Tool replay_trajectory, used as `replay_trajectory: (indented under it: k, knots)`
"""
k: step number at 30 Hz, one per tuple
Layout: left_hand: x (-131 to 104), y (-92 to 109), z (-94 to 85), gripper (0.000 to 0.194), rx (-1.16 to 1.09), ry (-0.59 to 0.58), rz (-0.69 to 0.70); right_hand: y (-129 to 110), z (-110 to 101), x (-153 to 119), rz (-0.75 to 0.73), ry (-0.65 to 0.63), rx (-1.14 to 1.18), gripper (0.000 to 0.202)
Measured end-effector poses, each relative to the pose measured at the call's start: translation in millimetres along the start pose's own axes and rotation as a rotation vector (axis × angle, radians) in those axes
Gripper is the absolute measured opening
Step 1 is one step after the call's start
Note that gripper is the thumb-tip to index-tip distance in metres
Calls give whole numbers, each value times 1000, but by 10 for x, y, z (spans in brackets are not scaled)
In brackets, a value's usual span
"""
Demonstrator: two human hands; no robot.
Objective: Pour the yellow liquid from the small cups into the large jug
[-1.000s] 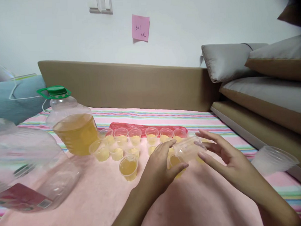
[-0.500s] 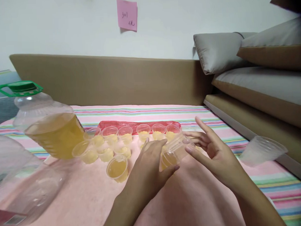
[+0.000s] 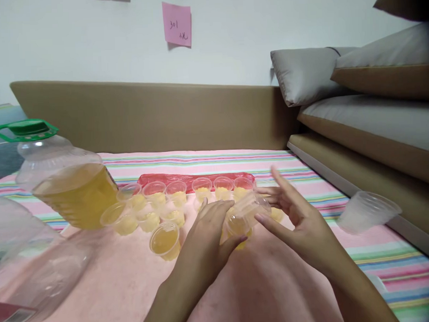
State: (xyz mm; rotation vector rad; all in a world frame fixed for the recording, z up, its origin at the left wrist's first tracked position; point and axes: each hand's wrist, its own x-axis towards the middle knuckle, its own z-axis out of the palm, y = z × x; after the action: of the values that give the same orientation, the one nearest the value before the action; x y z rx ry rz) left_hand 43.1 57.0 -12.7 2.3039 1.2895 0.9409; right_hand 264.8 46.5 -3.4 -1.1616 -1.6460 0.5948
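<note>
Between my two hands a clear plastic cup [image 3: 253, 205] is tilted over a cup of yellow liquid [image 3: 239, 226]. My left hand [image 3: 212, 236] is beside both cups, its fingers spread and its thumb near the lower cup. My right hand [image 3: 299, 221] is at the right of the clear cup, fingers apart; whether they touch it is unclear. Several clear cups with yellow contents stand in rows beyond my hands. A fuller cup of yellow liquid [image 3: 165, 240] stands left of my left hand.
A large bottle with yellow liquid [image 3: 82, 194] and a green cap stands at the left, near a clear plastic container [image 3: 38, 266]. Stacked clear cups [image 3: 369, 212] lie at the right. Red plastic [image 3: 197, 179] lies behind the rows. Grey cushions [image 3: 375, 122] are piled at the right.
The clear cup between my hands has tipped a little and sits slightly differently over the lower cup. The whole view has shifted slightly. Both hands stay spread around the cups.
</note>
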Motion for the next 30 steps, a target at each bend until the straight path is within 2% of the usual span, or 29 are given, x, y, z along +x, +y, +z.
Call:
replay_trajectory:
  k: [4, 5, 9, 13, 16, 20, 25, 28, 30]
  knots:
    - [-6, -7, -1, 52, 1, 9, 14, -34, -30, -4, -28, -35, -71, 50]
    - [-7, -10, 0, 53, 3, 9, 20, -41, -39, -6, -18, -43, -90, 50]
    - [-18, -19, 14, 56, 20, 7, 28, -51, -54, -17, 56, 2, -35, 78]
    - [-36, -10, 29, 65, 33, -8, -1, -42, -48, -14, 67, 20, 10, 80]
    - [-29, -9, 35, 63, 24, -19, 1, -29, -39, -7, 57, 18, 25, 80]
    - [-6, -38, 51, 59, 19, -9, 20, -25, -42, -4, 17, 21, 26, 90]
    - [-1, -84, 85, 58, 41, 1, 50, -48, -76, -16, -14, -78, -130, 49]
    - [-7, -94, 107, 59, 43, 9, 58, -59, -76, -23, 6, -14, -101, 54]
    - [-10, -100, 120, 58, 52, 20, 66, -67, -71, -22, -17, -35, -125, 48]
